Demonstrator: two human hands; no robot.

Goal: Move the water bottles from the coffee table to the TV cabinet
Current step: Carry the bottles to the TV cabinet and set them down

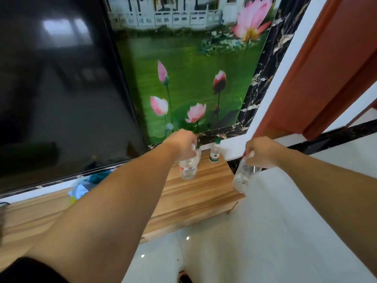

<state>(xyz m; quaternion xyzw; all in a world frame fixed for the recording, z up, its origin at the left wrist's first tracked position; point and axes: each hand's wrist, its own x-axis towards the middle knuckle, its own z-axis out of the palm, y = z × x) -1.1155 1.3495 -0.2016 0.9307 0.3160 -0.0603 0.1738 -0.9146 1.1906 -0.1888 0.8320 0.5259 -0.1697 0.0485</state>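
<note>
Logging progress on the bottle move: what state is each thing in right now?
Left hand: gripping a bottle's top.
Left-hand bottle: upright, over the TV cabinet.
Right hand: gripping a bottle's top.
Right-hand bottle: tilted, past the cabinet's end.
Green-capped bottle: standing on cabinet.
TV: off.

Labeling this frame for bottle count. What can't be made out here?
Head view only:
- Bottle behind the left hand: mostly hidden by the hand and its held bottle.
- Right hand bottle: motion-blurred, label unreadable.
- Green-cap bottle label: too small.
- Clutter under the TV: blurred, arm-covered.
- Coffee table: out of frame.
</note>
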